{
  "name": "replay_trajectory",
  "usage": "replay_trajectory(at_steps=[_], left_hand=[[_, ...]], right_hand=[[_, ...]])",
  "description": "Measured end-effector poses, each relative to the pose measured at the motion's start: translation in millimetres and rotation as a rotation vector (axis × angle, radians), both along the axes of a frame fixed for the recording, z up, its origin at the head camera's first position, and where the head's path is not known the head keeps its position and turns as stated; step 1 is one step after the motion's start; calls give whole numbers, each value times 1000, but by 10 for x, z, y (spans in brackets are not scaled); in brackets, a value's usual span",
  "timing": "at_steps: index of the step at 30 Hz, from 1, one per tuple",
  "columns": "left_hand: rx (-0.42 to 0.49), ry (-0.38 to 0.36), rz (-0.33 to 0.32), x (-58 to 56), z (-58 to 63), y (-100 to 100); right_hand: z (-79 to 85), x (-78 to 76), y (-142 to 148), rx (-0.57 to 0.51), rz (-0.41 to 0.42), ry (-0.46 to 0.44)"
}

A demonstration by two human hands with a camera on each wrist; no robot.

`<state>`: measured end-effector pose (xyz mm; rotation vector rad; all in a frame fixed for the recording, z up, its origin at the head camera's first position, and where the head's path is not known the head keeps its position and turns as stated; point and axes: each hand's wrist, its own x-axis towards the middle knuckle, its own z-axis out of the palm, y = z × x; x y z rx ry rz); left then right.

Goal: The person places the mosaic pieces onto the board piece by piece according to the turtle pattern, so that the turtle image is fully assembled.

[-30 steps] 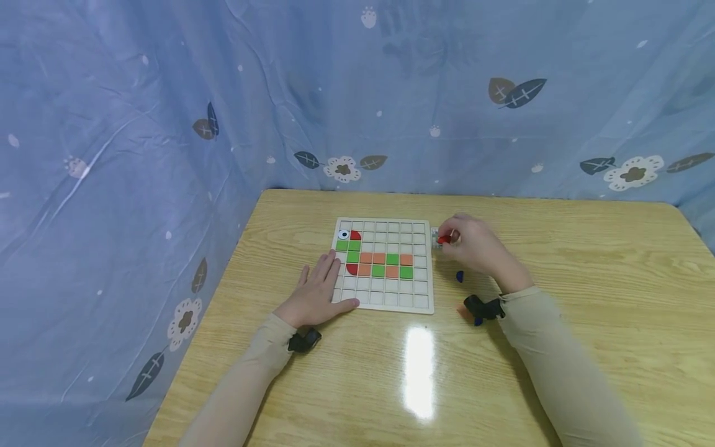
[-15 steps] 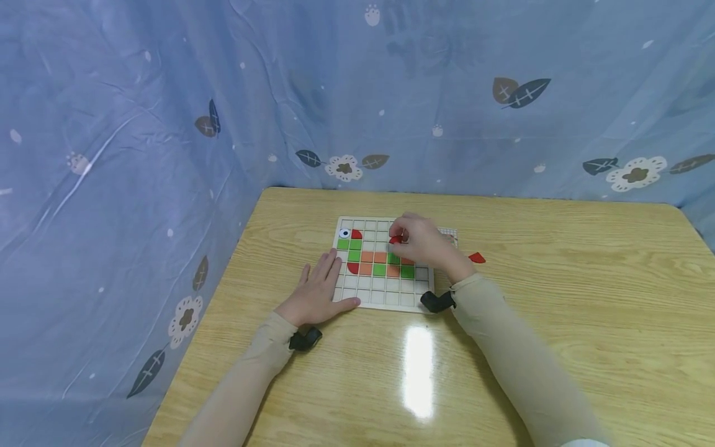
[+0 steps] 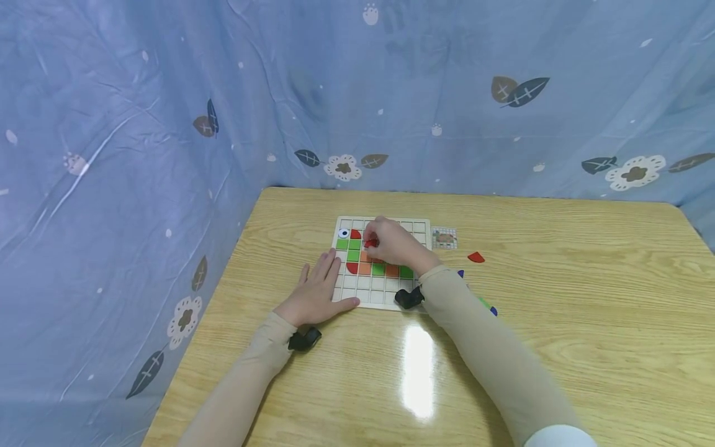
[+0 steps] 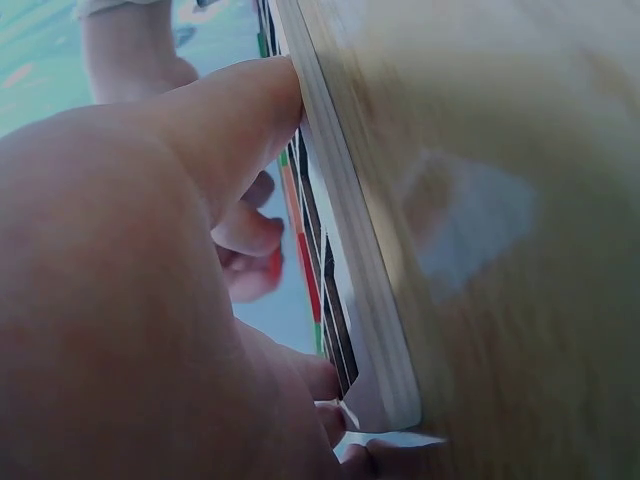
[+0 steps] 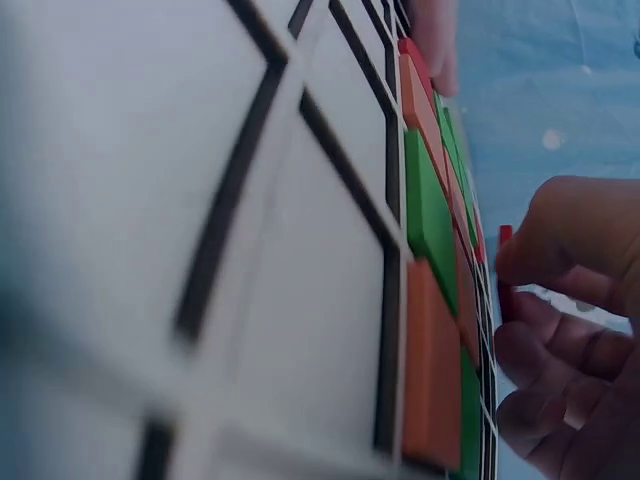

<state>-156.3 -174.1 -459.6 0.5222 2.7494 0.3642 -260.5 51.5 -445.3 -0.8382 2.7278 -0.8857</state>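
Observation:
My right hand [image 3: 395, 243] pinches a small red tile [image 3: 371, 244] between thumb and fingertips, over the upper left part of a pale grid board [image 3: 363, 297]. In the right wrist view that red tile [image 5: 506, 265] stands on edge between the fingers, close above the board. Green and orange square tiles lie in two rows across the board, partly hidden under the right hand. Beyond them are red rounded tiles and a white eye tile [image 3: 344, 233]. My left hand [image 3: 318, 295] rests with fingers spread on the board's left side, its thumb along the front edge.
Right of the board lie a small pattern card [image 3: 445, 238] and a loose red tile [image 3: 476, 257]. Dark blue pieces [image 3: 494, 311] and a green piece [image 3: 484, 303] show beside the right sleeve. A blue patterned curtain [image 3: 436, 93] hangs along the table's back and left.
My right hand has moved left from beside the card to over the board, carrying the red tile. The card and loose red tile now show. The left hand stays put.

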Motion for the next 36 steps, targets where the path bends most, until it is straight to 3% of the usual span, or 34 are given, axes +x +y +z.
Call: replay_trajectory(at_steps=[14,28,36], left_hand=[[-13,2,2,20,32,-5],[0,12,4,5,-9,-10],[-1,16,5,1,-15,-14]], right_hand=[[15,-18,-75,51,34,-7],[-9,4,-72,-5,69,40],[94,158,85,8,2,22]])
